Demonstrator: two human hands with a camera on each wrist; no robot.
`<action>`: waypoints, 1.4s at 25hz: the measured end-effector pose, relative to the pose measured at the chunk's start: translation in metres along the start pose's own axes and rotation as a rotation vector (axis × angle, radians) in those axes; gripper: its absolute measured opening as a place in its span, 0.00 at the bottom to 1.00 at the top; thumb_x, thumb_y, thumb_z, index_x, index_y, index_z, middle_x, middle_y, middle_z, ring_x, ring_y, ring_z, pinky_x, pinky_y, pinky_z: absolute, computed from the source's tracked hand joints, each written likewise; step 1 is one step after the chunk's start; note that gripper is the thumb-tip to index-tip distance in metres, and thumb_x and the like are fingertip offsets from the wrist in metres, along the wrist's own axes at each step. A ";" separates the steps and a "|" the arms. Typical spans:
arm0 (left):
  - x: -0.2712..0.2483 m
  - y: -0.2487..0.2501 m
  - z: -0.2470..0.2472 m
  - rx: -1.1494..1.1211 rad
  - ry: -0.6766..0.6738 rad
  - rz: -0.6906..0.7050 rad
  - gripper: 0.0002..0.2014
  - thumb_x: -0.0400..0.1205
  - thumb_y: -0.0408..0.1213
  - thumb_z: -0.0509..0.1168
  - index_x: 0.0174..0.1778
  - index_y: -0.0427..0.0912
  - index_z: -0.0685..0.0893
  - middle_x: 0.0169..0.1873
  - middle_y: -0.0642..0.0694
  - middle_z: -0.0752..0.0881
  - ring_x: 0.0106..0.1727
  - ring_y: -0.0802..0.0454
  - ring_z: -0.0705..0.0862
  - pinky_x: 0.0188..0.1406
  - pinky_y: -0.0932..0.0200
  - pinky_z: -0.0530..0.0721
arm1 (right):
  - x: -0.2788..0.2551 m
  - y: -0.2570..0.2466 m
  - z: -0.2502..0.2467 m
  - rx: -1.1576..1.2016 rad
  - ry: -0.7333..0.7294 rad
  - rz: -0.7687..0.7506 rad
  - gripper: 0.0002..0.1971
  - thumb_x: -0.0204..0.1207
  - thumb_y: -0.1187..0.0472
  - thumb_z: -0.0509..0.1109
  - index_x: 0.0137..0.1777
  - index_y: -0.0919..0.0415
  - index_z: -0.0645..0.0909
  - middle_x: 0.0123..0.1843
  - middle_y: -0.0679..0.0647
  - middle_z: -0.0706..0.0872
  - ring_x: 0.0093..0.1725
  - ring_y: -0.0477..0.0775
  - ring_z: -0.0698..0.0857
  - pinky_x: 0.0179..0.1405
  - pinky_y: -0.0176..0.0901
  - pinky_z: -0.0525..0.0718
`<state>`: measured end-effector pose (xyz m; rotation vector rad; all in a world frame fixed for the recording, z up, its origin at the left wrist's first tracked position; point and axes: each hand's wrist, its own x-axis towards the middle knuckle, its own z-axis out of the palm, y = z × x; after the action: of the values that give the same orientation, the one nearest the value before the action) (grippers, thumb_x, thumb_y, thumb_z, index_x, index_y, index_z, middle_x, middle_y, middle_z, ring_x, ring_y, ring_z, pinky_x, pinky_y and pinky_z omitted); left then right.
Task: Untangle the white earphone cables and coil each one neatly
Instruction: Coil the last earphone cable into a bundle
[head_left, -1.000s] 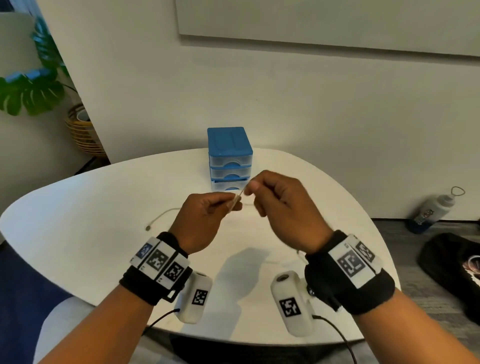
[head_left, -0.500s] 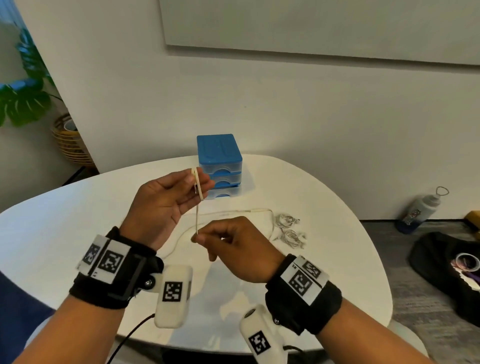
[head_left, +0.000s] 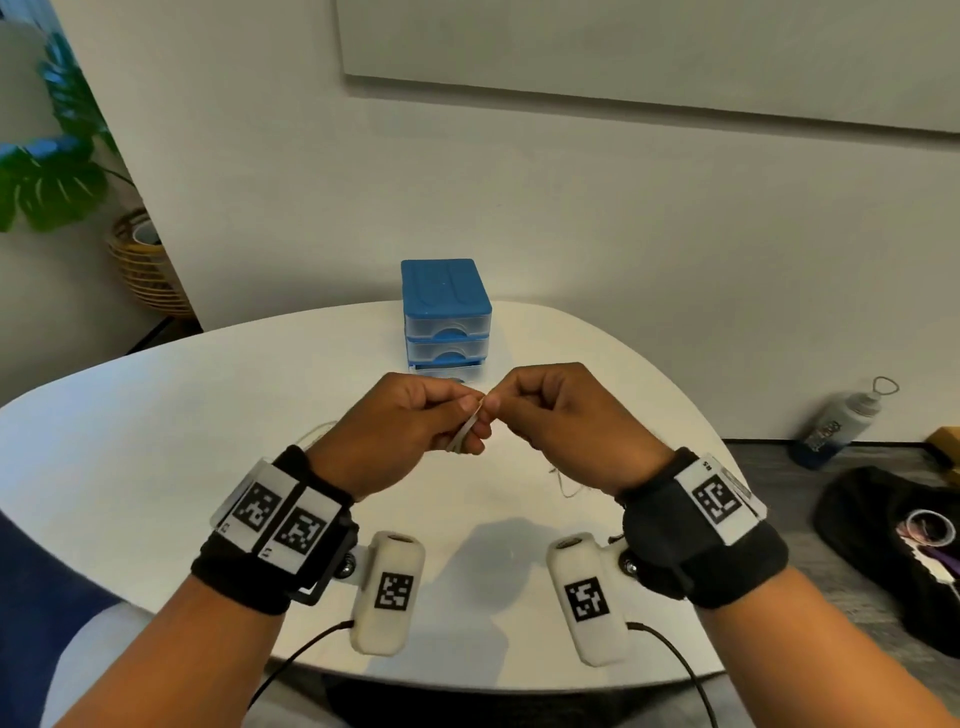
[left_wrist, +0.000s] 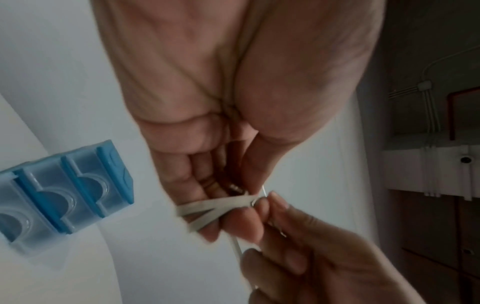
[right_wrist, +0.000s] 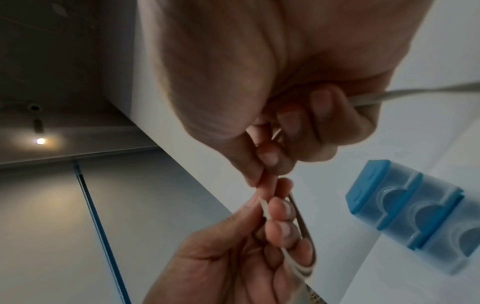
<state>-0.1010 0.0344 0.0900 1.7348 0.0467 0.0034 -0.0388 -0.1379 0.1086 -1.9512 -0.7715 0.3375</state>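
Above the white table (head_left: 156, 467), both hands meet in front of me. My left hand (head_left: 460, 413) grips several folded loops of a white earphone cable (head_left: 466, 432); in the left wrist view the loops (left_wrist: 215, 205) lie across its curled fingertips. My right hand (head_left: 501, 410) pinches the same cable right at the left fingertips. In the right wrist view a length of the cable (right_wrist: 389, 95) also runs out through its curled fingers. More thin cable (head_left: 563, 483) lies on the table under the right wrist, mostly hidden. Another strand (head_left: 317, 431) shows left of the left hand.
A small blue drawer unit (head_left: 445, 312) stands at the table's far edge, just beyond the hands. On the floor to the right are a bottle (head_left: 836, 426) and a black bag (head_left: 893, 545). A plant in a wicker basket (head_left: 145, 265) stands at the far left.
The left hand came down from its raised position and the right hand rose from below it. Both now meet at one height, the right fingertips at the loops.
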 end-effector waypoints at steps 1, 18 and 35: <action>-0.001 0.001 0.000 -0.003 -0.034 -0.038 0.11 0.85 0.32 0.60 0.48 0.37 0.89 0.39 0.43 0.91 0.37 0.53 0.89 0.41 0.63 0.86 | 0.000 0.000 0.000 -0.016 0.030 -0.013 0.09 0.79 0.59 0.71 0.41 0.64 0.87 0.24 0.41 0.82 0.24 0.38 0.77 0.29 0.25 0.73; 0.014 -0.010 -0.023 -0.902 0.527 0.117 0.09 0.85 0.34 0.60 0.54 0.39 0.85 0.45 0.46 0.92 0.53 0.50 0.90 0.58 0.57 0.87 | 0.007 0.040 0.068 0.353 -0.066 0.172 0.12 0.84 0.55 0.64 0.50 0.59 0.88 0.24 0.53 0.78 0.22 0.44 0.73 0.24 0.32 0.71; 0.009 -0.005 0.008 -0.878 0.189 0.005 0.15 0.76 0.42 0.63 0.49 0.33 0.84 0.30 0.47 0.85 0.30 0.56 0.84 0.42 0.61 0.88 | 0.026 0.058 0.025 0.078 0.170 -0.040 0.05 0.77 0.58 0.73 0.46 0.56 0.91 0.36 0.47 0.90 0.34 0.43 0.82 0.40 0.46 0.81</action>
<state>-0.0914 0.0273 0.0835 0.8525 0.1553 0.1676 -0.0107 -0.1227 0.0483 -1.8612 -0.6760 0.1717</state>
